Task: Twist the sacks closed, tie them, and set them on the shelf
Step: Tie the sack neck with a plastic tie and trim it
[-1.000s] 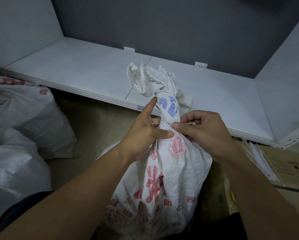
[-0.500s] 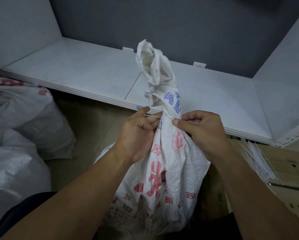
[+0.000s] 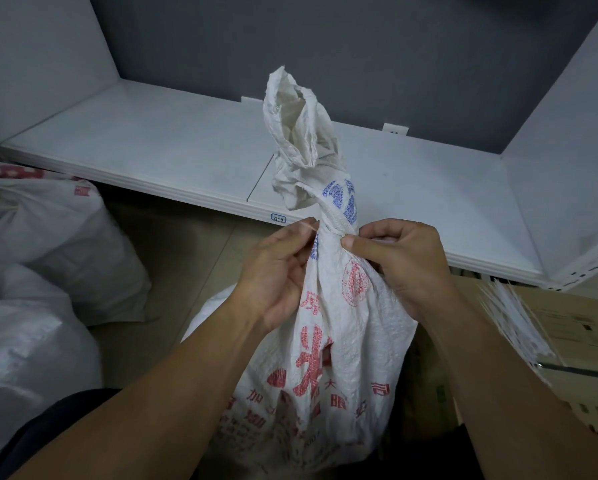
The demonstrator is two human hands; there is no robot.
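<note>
While left hand (image 3: 276,271) and right hand (image 3: 406,268) pinch tie (image 3: 330,231) mid-frame, sack (image 3: 346,341) judged soft, weighty | hold: twisted neck.

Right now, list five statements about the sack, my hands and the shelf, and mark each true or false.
1. The left hand pinches an end of the tie round the neck of the sack. True.
2. The right hand lies flat on the shelf. False: it pinches at the sack's neck.
3. The sack's mouth droops over the hands. False: it stands up above the tie.
4. The sack sits on the shelf. False: it is in front of the shelf, held by both hands.
5. A bundle of thin white strips lies at the right. True.
</note>
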